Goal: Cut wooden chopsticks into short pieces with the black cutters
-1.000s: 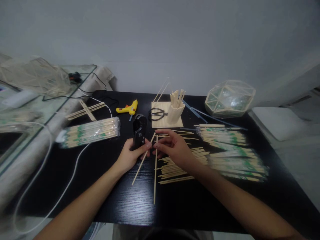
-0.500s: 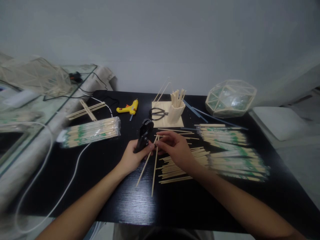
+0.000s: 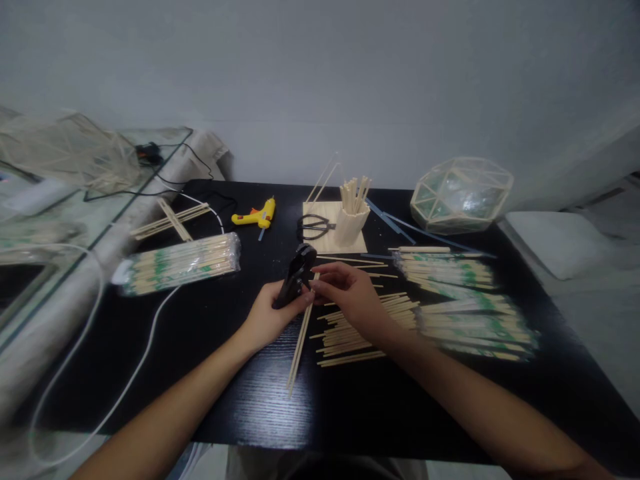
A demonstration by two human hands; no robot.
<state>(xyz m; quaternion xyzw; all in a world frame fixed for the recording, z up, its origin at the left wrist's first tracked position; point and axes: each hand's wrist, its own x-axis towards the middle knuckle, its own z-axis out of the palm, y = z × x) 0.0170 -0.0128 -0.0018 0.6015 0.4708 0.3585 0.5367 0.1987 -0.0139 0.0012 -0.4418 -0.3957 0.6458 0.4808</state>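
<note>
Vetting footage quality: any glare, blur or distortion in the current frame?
Head view: dim, with glare on the black tabletop near its front edge and a highlight on the faceted frame; head view: margins soft and stretched, yellow glue gun crisper; head view: black tool detail lost in dark.

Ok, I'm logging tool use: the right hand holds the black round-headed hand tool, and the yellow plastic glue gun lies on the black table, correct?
Not quite: the head view shows the left hand holding the black tool. The yellow glue gun does lie on the black table.
</note>
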